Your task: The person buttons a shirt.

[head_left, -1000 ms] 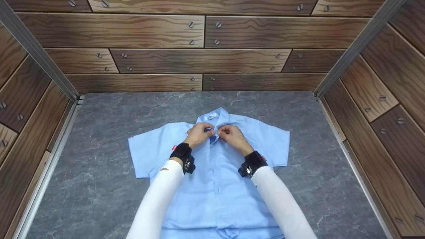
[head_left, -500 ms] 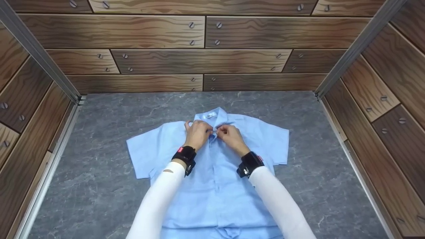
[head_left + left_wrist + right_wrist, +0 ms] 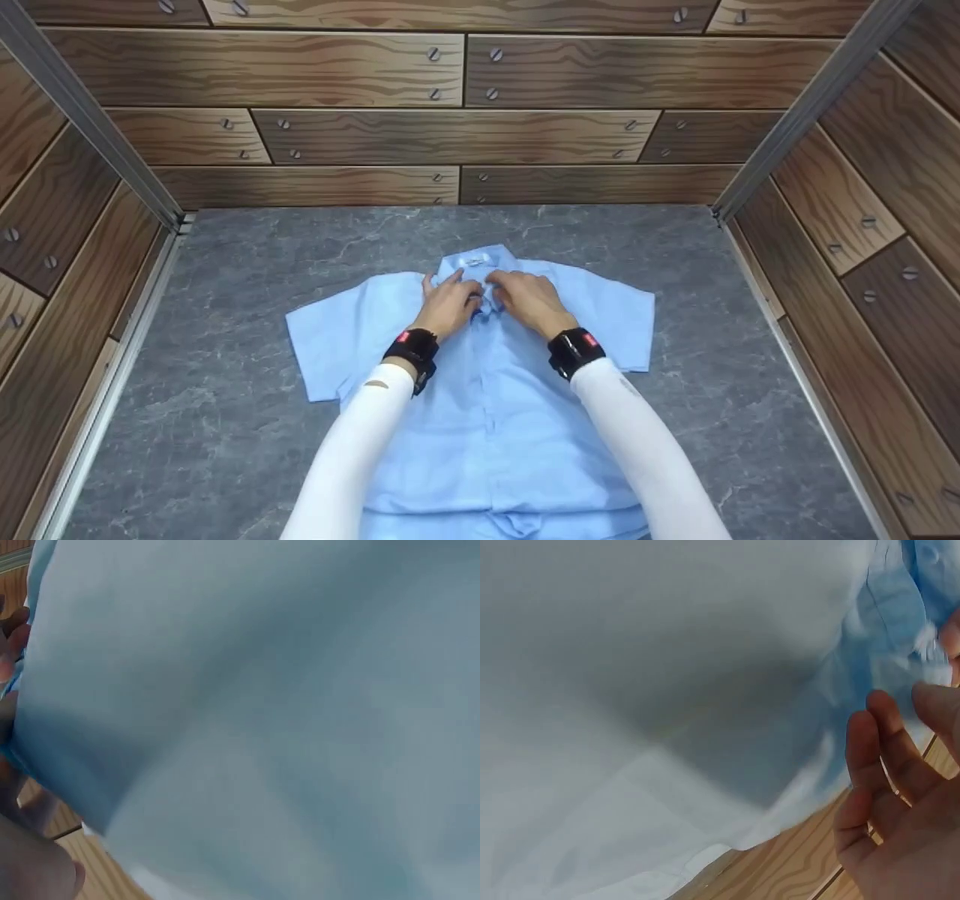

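Note:
A light blue short-sleeved shirt (image 3: 525, 435) lies front up, its collar (image 3: 510, 261) pointing away from me. My left hand (image 3: 448, 304) pinches the front edge just below the collar, its index finger raised. Close beside it, my right hand (image 3: 531, 300) reaches over the other side of the neck opening. In the right wrist view the right hand's fingers (image 3: 864, 746) are loosely bent and apart from the thumb, right by the front edge. A small pale button (image 3: 930, 553) shows there. Shirt cloth fills most of the left wrist view, with the left hand (image 3: 30, 862) at its edge.
The shirt rests on a grey marbled tabletop (image 3: 202, 360). Wood-plank-patterned panels (image 3: 360, 139) stand at the back and both sides, with metal rails (image 3: 97, 127) at the corners. The shirt's lower part is folded or bunched near me.
My right hand has loosened from its pinch, its fingers extending towards the collar and its wrist turning. The left hand stays at the front edge, its index finger now lifted.

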A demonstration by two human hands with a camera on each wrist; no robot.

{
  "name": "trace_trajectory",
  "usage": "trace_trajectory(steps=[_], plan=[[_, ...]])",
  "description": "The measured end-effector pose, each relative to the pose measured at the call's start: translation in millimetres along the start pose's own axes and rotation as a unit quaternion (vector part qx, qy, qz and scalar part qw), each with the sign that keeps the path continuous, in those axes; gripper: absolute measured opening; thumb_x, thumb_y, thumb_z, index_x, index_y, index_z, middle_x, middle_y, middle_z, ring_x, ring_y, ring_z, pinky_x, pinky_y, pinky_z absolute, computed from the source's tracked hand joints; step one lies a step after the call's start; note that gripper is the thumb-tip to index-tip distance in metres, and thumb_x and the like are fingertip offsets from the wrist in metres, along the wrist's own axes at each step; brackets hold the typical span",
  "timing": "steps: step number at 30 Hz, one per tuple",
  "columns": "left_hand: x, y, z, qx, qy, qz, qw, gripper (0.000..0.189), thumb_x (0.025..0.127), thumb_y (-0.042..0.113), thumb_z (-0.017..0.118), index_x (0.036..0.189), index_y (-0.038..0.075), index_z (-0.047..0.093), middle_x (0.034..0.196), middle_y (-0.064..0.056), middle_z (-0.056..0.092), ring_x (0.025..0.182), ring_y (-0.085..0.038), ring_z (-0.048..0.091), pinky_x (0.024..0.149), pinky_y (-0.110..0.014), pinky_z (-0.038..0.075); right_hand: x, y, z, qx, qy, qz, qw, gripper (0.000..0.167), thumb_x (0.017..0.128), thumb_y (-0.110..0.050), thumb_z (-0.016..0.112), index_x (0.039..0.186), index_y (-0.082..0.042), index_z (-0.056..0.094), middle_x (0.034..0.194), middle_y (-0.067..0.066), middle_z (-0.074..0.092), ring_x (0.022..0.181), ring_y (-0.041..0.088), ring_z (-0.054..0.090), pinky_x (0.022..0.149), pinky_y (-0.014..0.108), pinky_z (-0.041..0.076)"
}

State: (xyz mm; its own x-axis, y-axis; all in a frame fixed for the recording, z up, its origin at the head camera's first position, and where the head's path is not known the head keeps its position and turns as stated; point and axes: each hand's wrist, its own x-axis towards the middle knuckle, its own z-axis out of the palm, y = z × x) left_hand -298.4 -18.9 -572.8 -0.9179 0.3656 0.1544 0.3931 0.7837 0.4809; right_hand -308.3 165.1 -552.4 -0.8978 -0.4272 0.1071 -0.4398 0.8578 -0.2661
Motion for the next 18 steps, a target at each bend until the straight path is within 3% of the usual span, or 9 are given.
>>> trace_trajectory(steps=[3, 6, 11, 15, 18], plan=[[0.6, -4.5, -6.1, -0.002, -0.057, 0.011, 0.9983, 0.029, 0.102, 0.033, 0.046, 0.113, 0.014, 0.066, 0.120, -0.003, 0.068, 0.141, -0.035, 0.035, 0.109, -0.069, 0.013, 4.0, 0.1, -1.5, 0.014, -0.017, 0.004, 0.9997, 0.017, 0.097, -0.022, 0.058, 0.111, -0.019, 0.068, 0.102, 0.000, 0.071, 0.094, 0.022, 0.067, 0.080, 0.042, 0.050], [4.9, -5.3, -13.9, 0.004, -0.092, 0.007, 0.9957, 0.035, 0.105, 0.033, 0.036, 0.120, 0.015, 0.061, 0.130, -0.004, 0.063, 0.143, -0.035, 0.032, 0.108, -0.070, 0.012, 4.3, 1.3, -5.8, 0.020, -0.022, -0.004, 0.9995, 0.016, 0.097, -0.023, 0.058, 0.108, -0.019, 0.069, 0.099, 0.001, 0.070, 0.091, 0.022, 0.066, 0.080, 0.042, 0.050], [14.5, -5.8, -26.1, 0.076, -0.137, 0.012, 0.9875, 0.035, 0.102, 0.022, 0.044, 0.134, 0.023, 0.057, 0.139, 0.002, 0.057, 0.145, -0.033, 0.027, 0.109, -0.072, 0.008, 3.3, 0.2, -12.7, 0.020, -0.015, -0.022, 0.9994, 0.016, 0.097, -0.024, 0.057, 0.109, -0.020, 0.069, 0.095, 0.002, 0.069, 0.087, 0.022, 0.064, 0.079, 0.043, 0.048], [18.3, -5.5, -27.2, 0.136, -0.147, 0.042, 0.9787, 0.035, 0.100, 0.021, 0.050, 0.134, 0.026, 0.058, 0.136, -0.001, 0.058, 0.144, -0.030, 0.032, 0.108, -0.073, 0.005, 1.7, -0.8, -14.4, 0.014, -0.016, -0.020, 0.9996, 0.016, 0.097, -0.026, 0.057, 0.109, -0.020, 0.068, 0.095, 0.002, 0.068, 0.089, 0.023, 0.064, 0.080, 0.044, 0.048], [18.4, -5.3, -25.4, 0.146, -0.114, 0.060, 0.9808, 0.027, 0.098, 0.022, 0.054, 0.123, 0.021, 0.065, 0.125, -0.006, 0.060, 0.135, -0.029, 0.043, 0.108, -0.073, 0.007, 0.3, -1.1, -14.5, 0.013, -0.016, -0.007, 0.9998, 0.016, 0.098, -0.028, 0.056, 0.106, -0.020, 0.068, 0.095, 0.001, 0.068, 0.089, 0.022, 0.063, 0.080, 0.044, 0.047]])
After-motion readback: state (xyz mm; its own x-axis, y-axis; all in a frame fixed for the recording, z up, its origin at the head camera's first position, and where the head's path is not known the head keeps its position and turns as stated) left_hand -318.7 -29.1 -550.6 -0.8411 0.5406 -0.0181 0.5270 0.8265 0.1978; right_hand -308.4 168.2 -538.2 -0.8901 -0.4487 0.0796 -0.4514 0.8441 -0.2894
